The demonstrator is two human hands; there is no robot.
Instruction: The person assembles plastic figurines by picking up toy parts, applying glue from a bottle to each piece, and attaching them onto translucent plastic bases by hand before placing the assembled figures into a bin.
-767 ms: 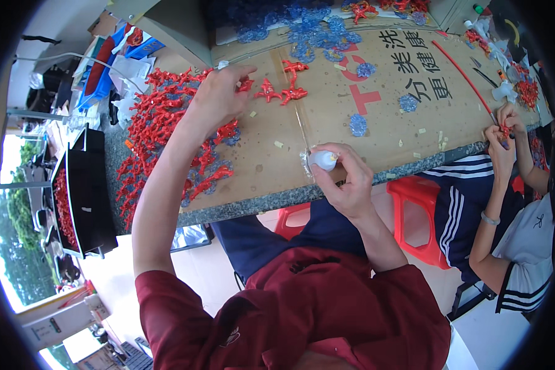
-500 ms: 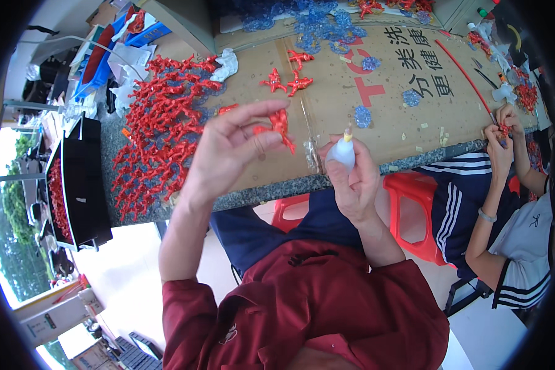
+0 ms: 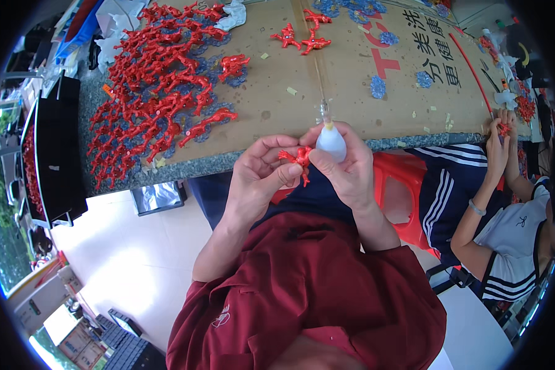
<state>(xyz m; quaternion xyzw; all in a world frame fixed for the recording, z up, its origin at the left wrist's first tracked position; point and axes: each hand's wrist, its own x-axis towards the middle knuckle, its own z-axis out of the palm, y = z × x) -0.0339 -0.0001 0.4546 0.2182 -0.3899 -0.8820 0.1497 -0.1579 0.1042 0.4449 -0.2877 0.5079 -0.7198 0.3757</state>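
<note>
My left hand pinches a small red plastic figure between thumb and fingers, close in front of my chest. My right hand grips a small white squeeze bottle with a yellowish nozzle, its tip pointing up and away. The two hands touch around the figure, just below the table's grey stone edge. A large heap of the same red figures on blue bases lies on the cardboard sheet at the left.
Three loose red figures and several blue bases lie further up the cardboard. A black tray stands at the far left. At the right sits another person, hands holding a red piece. A red stool stands below.
My left hand came back from the heap on the table carrying a red figure and met my right hand. The bottle dropped lower, toward my chest.
</note>
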